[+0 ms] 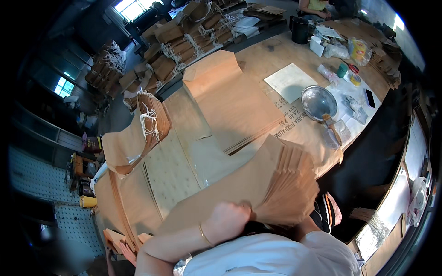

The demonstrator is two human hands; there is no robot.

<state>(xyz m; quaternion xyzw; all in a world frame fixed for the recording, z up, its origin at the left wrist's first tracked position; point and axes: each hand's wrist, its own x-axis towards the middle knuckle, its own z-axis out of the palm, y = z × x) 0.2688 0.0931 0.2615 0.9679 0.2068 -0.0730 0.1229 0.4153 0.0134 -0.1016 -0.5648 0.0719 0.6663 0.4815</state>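
Note:
A fanned stack of brown paper bags (230,188) lies tilted across my front, its layered folded ends spread to the right. My left hand (228,220), with a thin bracelet at the wrist, is closed on the near edge of this stack. My right forearm reaches up beneath the fanned ends; the right hand itself is hidden behind the paper. Beyond the stack, a flat pile of brown paper bags (232,94) lies on the table, its far end folded up. To the left stands a bundle of bags (156,122) with white strings on it.
A metal bowl (318,102) with a brush (332,130) across its rim stands at the right. Near it are a white sheet (290,82), a phone (369,98), tape and red-handled scissors (352,68). Another person's hand (128,253) touches bags at lower left. Tied bundles (177,50) fill the background.

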